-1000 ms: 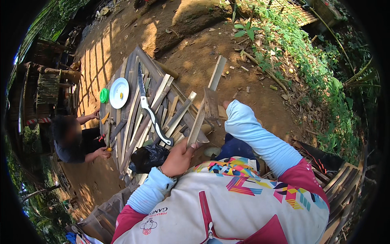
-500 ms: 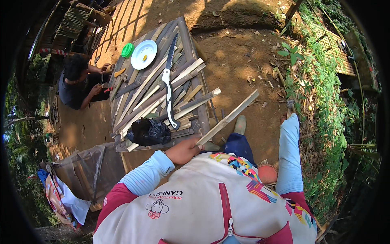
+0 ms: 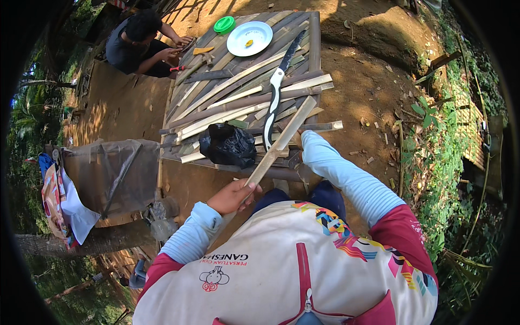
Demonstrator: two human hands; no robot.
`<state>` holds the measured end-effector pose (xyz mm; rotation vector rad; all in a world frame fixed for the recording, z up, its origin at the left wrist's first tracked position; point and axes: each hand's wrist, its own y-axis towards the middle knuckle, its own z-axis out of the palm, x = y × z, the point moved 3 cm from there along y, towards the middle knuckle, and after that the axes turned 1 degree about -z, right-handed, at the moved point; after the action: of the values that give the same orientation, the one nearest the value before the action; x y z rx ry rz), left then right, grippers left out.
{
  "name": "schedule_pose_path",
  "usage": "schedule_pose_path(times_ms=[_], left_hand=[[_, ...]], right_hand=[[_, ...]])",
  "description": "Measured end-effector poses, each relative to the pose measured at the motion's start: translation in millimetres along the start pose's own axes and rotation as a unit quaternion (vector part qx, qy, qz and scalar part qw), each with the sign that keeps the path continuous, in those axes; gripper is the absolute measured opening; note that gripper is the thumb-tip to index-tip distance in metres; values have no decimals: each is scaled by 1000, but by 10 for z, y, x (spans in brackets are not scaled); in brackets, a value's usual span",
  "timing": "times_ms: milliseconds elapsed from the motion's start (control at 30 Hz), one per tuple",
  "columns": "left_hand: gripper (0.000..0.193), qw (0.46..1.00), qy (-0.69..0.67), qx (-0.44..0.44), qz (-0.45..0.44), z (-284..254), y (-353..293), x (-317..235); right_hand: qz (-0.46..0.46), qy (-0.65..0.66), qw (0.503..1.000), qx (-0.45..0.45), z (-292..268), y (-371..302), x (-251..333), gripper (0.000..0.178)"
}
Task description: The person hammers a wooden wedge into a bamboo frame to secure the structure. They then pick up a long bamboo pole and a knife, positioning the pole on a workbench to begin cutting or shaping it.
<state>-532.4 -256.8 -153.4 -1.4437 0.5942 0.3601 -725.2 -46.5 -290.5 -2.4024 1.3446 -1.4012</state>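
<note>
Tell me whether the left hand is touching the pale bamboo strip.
Touching. The head view shows the left hand gripping the bamboo strip, with the thumb pressed against it.

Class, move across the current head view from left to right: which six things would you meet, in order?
White cloth → co-worker in a dark shirt → the person's left hand → saw → leafy green plant → bamboo slats.

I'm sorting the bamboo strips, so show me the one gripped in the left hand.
It's the pale, flat bamboo strip slanting up to the right from the left hand; the other strips near it lie on the slatted table.
</note>
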Motion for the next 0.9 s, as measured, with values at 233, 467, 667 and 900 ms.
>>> schedule_pose_path(times_ms=[233, 467, 667, 900], left_hand=[[34, 951, 155, -235, 124, -908, -161, 342], [33, 937, 150, -270, 162, -1782, -304, 351], [46, 984, 61, -91, 139, -1844, -156, 358], [54, 991, -1, 3, 135, -1580, 89, 208]], right_hand=[[-3, -84, 996, 34, 722, 1996, 1174, 42], [52, -85, 995, -18, 960, 2286, 1481, 48], [189, 474, 789, -342, 655, 1871, 800, 50], [312, 69, 924, -212, 469, 1679, 685, 72]])
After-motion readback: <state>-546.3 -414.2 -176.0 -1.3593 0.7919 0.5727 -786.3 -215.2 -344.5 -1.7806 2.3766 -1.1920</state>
